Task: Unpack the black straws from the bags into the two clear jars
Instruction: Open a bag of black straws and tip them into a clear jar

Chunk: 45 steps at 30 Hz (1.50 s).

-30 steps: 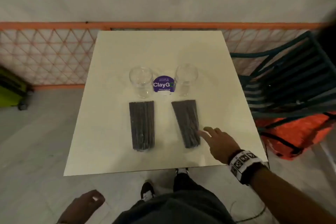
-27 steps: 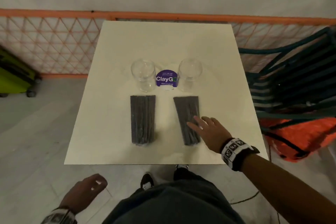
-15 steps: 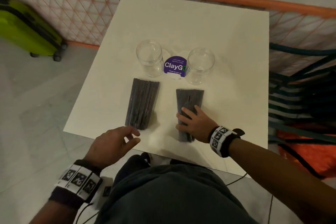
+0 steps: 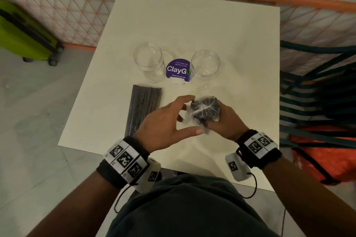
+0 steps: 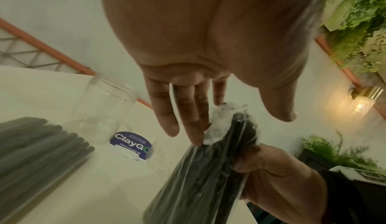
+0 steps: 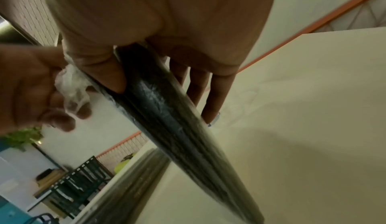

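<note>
Progress check, early stage. Both jars are empty: the left jar (image 4: pixel 148 63) and the right jar (image 4: pixel 205 67) stand upright near the middle of the worktop (image 4: pixel 240 44), with a round purple sticker (image 4: pixel 177 71) between them. No straw is in either one.

My right hand (image 4: pixel 225 121) is wrapped round one bag of straws (image 4: pixel 205 110) and holds it on end, lifted off the worktop toward its near edge, just in front of the right jar. The bag looks sealed: clear film is bunched over the upper end of the bundle. My left hand (image 4: pixel 167 123) is spread fairly wide, fingers straight, with fingertips (image 5: pixel 196 135) touching that crumpled film at the top. I cannot tell whether it has any real pinch on the film.

The second bag (image 4: pixel 143 108) lies flat and untouched on the worktop, in front of the left jar, closed as far as I can see.

Judgement: nothing unpacked so far. Remaining: open the held bag, load a jar, then do the same for the flat bag.
</note>
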Each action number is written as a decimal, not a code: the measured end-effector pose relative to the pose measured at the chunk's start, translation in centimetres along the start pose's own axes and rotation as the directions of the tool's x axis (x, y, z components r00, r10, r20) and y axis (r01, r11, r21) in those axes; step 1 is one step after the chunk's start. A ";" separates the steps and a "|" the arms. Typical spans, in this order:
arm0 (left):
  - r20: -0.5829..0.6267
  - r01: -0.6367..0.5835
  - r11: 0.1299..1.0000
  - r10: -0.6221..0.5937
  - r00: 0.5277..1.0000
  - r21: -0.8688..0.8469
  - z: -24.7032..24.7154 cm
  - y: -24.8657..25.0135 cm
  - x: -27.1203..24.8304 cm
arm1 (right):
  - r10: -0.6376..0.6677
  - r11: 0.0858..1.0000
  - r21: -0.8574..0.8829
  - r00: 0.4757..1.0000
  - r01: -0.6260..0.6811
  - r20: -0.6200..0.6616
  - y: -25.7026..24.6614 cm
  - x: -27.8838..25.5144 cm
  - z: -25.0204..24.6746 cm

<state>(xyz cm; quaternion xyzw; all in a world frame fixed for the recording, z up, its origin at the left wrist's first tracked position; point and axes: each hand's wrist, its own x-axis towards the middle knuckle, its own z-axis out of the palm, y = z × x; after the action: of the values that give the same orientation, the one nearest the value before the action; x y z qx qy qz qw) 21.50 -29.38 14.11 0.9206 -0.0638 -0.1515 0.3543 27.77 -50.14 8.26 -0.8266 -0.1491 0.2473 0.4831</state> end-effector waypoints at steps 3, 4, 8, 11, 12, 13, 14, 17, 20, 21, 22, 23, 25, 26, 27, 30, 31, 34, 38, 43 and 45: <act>-0.053 -0.031 0.989 0.039 0.998 0.146 0.4 0.2 0.7 | 0.031 0.998 -0.054 1.000 -0.031 0.005 0.9 -0.4 0.7; -0.076 -0.032 0.985 0.046 0.996 0.171 0.5 0.2 1.0 | 0.035 0.998 -0.060 0.999 -0.035 0.004 1.3 -0.4 1.0; -0.192 -0.058 0.995 0.071 0.979 0.077 0.1 -0.1 1.4 | 0.114 0.990 0.088 0.992 -0.109 -0.055 2.1 -0.5 2.2; -0.250 -0.121 0.988 0.140 0.958 0.093 -1.3 0.2 1.2 | 0.127 0.991 0.046 0.989 -0.123 -0.079 2.2 -0.8 1.7; -0.256 -0.139 0.984 0.162 0.953 0.108 -1.8 0.4 1.2 | 0.122 0.992 0.054 0.990 -0.118 -0.073 2.2 -1.0 1.3; -0.252 -0.161 0.979 0.187 0.950 0.122 -2.2 0.6 1.2 | 0.113 0.991 0.072 0.992 -0.109 -0.064 2.1 -1.3 1.0; -0.236 -0.181 0.974 0.209 0.949 0.136 -2.6 0.8 1.2 | 0.101 0.992 0.082 0.993 -0.097 -0.056 2.0 -1.6 0.7; -0.212 -0.191 0.956 0.239 0.948 0.221 -3.5 1.6 1.2 | 0.056 0.998 0.048 0.992 -0.051 -0.114 0.8 -2.8 -0.9; -0.235 -0.189 0.950 0.248 0.940 0.249 -4.5 2.6 1.5 | -0.010 0.997 0.070 0.967 0.029 -0.253 -1.2 -4.7 -2.4; -0.219 -0.208 0.952 0.257 0.941 0.222 -4.6 3.0 1.8 | -0.039 0.996 0.068 0.968 0.057 -0.248 -2.2 -5.2 -2.2; -0.194 -0.236 0.954 0.271 0.943 0.182 -4.5 3.4 2.1 | -0.054 0.998 0.032 0.975 0.062 -0.214 -3.0 -5.2 -1.7; -0.165 -0.264 0.953 0.287 0.944 0.149 -4.4 3.7 2.5 | -0.052 0.999 -0.023 0.983 0.048 -0.176 -3.5 -4.9 -0.9; -0.114 -0.297 0.946 0.312 0.943 0.130 -4.3 4.3 3.0 | -0.019 0.996 -0.093 0.978 0.000 -0.206 -3.5 -4.1 0.1; -0.101 -0.298 0.946 0.311 0.945 0.130 -4.4 4.4 3.2 | -0.003 0.997 -0.080 0.962 -0.019 -0.275 -3.0 -3.7 0.0; -0.100 -0.287 0.950 0.299 0.949 0.121 -4.6 4.4 3.3 | 0.000 0.997 -0.073 0.937 -0.028 -0.349 -2.4 -3.6 -0.6; -0.074 -0.235 0.971 0.237 0.969 0.037 -5.5 3.7 3.5 | -0.070 0.988 -0.152 0.921 0.012 -0.384 -1.0 -4.0 -2.1; -0.025 -0.227 0.974 0.227 0.974 -0.004 -5.6 3.6 3.5 | -0.079 0.987 -0.156 0.945 0.031 -0.317 -1.1 -4.0 -2.0; 0.115 -0.237 0.967 0.247 0.962 -0.093 -5.6 3.7 3.5 | -0.054 0.993 -0.108 0.988 0.039 -0.147 -1.8 -2.7 -0.5; 0.004 -0.200 0.978 0.200 0.980 -0.052 -6.5 3.7 3.7 | -0.031 0.997 -0.069 0.986 0.020 -0.163 -1.3 -1.6 0.4; -0.212 -0.143 0.972 0.183 0.960 0.187 -8.3 3.8 4.1 | 0.039 0.983 -0.162 0.958 -0.088 -0.284 -1.9 -2.9 0.5; -0.208 -0.165 0.980 0.185 0.961 0.110 -8.2 4.2 4.3 | -0.013 0.988 -0.153 0.967 -0.027 -0.256 -2.2 -5.0 0.3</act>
<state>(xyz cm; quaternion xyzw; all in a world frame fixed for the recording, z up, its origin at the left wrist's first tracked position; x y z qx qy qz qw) 28.22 -28.32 21.70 0.9377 -0.1128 -0.0153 0.3283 23.42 -51.25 11.31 -0.8872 -0.1014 0.1279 0.4315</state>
